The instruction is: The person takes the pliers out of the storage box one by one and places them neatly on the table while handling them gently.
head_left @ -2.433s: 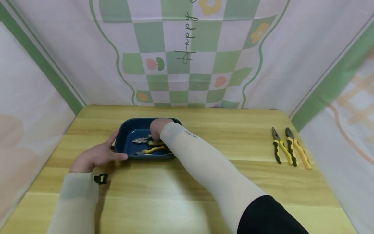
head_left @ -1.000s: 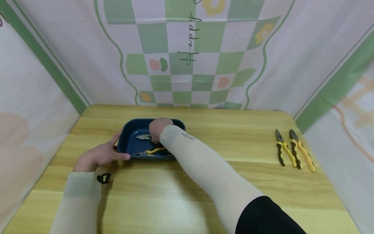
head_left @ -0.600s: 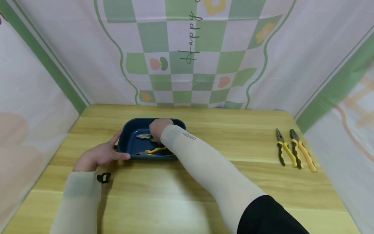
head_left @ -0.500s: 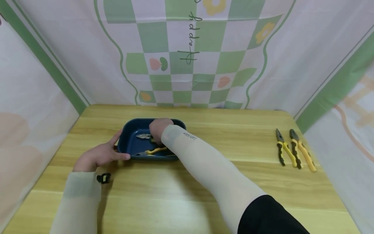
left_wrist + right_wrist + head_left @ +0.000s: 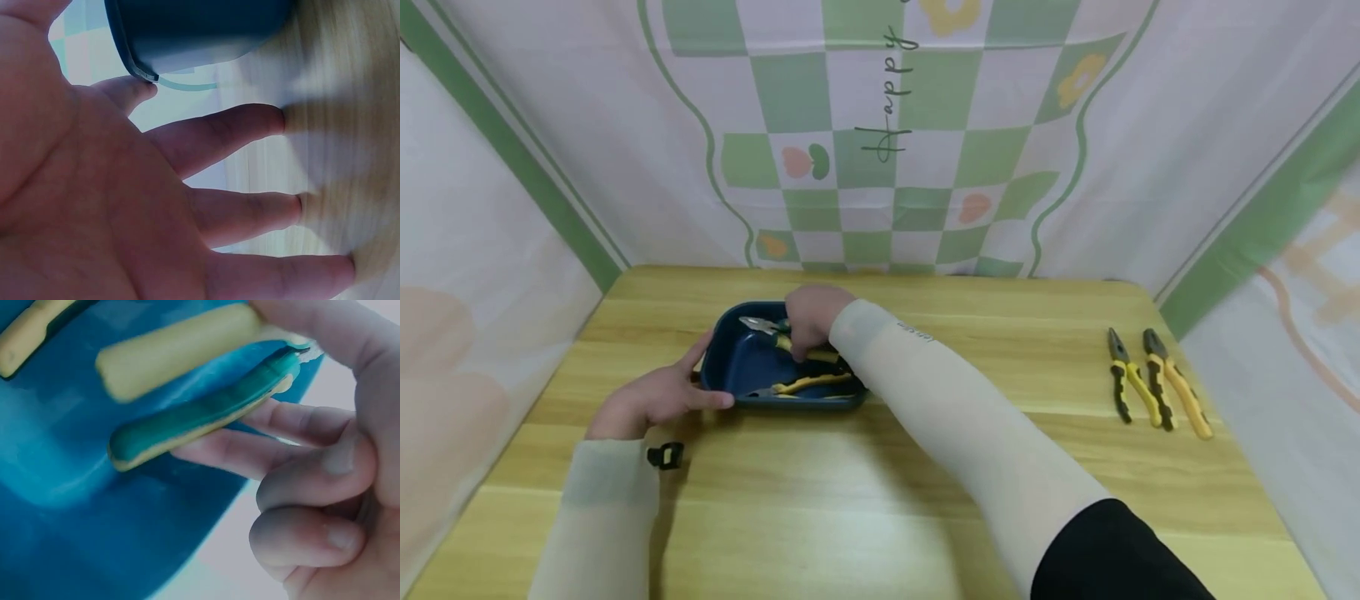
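Left hand: spread around the left end of the dark-blue tray, thumb along the near rim, index finger reaching toward the far side. Other fingers straight and apart, tips at or close to the desk. Probably only steadying the tray.
Right hand: at the right half of the tray, near the far wall. Clamped on the silver-headed pliers, with two fingers folded in toward the palm.
Silver-headed pliers: within the tray outline, head toward the far left corner, green and yellow handles parted from each other. Fully lifted or only tilted on the tray floor: cannot tell.
Dark-headed pliers: lying in the tray along the near wall, head to the left, touched by neither hand.
Right side of desk: needle-nose pliers and combination pliers, side by side, well apart from the tray, heads pointing away from the person.
Progress, as a judgement: perhaps about halfway. Two pliers already laid out on the desk; one in the grip, not yet out of the tray; at least one more left inside. Part of the tray hidden under the right sleeve.
Behind the desk: printed curtain with green and white checks.
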{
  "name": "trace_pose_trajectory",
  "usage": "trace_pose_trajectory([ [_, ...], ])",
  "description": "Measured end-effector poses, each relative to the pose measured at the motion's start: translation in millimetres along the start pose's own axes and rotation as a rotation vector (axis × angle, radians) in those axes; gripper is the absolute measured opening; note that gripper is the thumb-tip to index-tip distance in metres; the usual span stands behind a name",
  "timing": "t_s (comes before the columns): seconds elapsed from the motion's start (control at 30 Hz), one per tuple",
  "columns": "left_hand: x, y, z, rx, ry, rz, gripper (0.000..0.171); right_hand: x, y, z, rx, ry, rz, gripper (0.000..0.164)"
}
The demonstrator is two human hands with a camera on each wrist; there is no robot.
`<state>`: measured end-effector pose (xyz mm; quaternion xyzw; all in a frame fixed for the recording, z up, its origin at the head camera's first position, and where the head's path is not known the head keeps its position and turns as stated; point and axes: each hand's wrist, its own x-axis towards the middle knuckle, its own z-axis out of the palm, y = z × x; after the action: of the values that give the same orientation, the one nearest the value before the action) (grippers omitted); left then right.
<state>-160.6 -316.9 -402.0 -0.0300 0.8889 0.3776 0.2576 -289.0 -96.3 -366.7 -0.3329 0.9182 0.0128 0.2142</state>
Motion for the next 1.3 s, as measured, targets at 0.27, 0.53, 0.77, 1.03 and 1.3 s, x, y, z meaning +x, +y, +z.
trace_pose_trajectory([
  [0.27,-2.1,0.5,0.2,-0.026,-0.011,0.006,0.12,-7.6,10.3,-11.9,0.191,-0.017,-0.071,0.046],
  [0.53,-2.3,1.9,2.1,0.002,-0.016,0.003,0.116,-23.5,37.6,-19.9,0.359,0.06,-0.082,0.05],
  [0.77,-3.5,2.0,2.2,0.021,-0.016,0.01,0.116,-29.0,62.2,-17.1,0.491,0.061,-0.071,0.042],
  [1.03,-2.8,2.9,3.8,0.03,-0.012,0.02,0.116,-38.6,104.0,-7.2,0.777,0.068,-0.021,0.05],
  [1.3,-2.9,1.2,3.0,0.03,-0.017,0.029,0.117,-49.6,137.3,5.0,0.999,0.067,-0.002,0.052],
])
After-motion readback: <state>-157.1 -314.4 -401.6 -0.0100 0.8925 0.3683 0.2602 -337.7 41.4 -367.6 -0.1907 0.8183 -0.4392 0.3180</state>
